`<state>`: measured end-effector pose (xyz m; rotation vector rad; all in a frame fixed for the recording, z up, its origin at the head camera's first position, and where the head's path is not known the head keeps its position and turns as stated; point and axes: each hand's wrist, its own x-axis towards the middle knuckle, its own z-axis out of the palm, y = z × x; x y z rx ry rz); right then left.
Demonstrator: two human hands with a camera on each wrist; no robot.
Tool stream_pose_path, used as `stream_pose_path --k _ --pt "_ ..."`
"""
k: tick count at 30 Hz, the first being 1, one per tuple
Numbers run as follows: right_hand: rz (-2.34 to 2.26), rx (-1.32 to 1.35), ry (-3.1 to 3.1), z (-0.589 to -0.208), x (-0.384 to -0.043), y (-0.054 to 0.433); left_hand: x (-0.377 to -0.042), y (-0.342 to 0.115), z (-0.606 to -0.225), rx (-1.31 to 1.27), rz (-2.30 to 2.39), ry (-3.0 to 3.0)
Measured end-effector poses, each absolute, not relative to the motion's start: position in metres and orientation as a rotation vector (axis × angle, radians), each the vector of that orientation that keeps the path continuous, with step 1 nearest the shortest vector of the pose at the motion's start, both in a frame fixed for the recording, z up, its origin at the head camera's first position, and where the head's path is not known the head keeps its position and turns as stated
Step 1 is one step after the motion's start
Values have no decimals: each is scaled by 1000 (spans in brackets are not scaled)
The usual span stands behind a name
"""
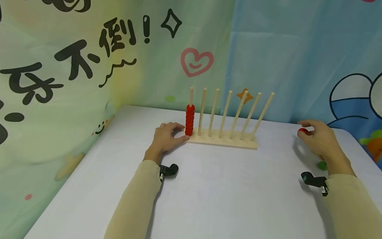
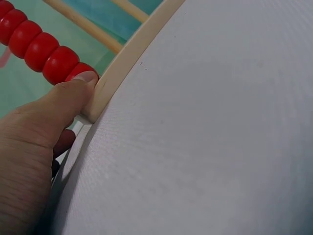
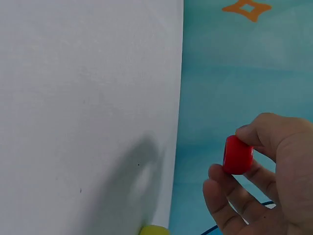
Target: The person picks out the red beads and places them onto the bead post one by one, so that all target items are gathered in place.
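Observation:
A wooden peg stand (image 1: 222, 142) with a row of upright pegs sits toward the back of the white table. Several red beads (image 1: 189, 120) are stacked on its leftmost peg, whose top stays bare. My left hand (image 1: 167, 136) grips the left end of the base; in the left wrist view its thumb (image 2: 73, 95) lies at the bottom bead and the base edge. Off to the right, my right hand (image 1: 320, 137) pinches a single red bead (image 3: 238, 155) between thumb and fingers, held above the table.
Beneath the right hand a green bead (image 1: 322, 165) lies on the table (image 1: 226, 192). A yellow bead (image 3: 154, 230) shows at the bottom of the right wrist view. A printed cloth backdrop (image 1: 262, 49) hangs behind the table and along its left side.

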<state>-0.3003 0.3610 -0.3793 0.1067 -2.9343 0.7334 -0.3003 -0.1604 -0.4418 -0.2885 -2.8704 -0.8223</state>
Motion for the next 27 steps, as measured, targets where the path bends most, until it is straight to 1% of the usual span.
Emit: stream_pose_path --k 9,14,21,27 --pt "759 150 -2824 -371 -285 341 -299 -163 -441 -308 -791 -2874" --pt "872 156 -2811 -361 -273 329 -297 -163 -441 -329 -797 -2881" --pt "1033 325 -2757 -352 -260 315 -297 -160 -440 -322 -800 -2902" --pt "1033 407 -2708 -350 -256 303 -296 -160 -443 -327 -795 -2886"
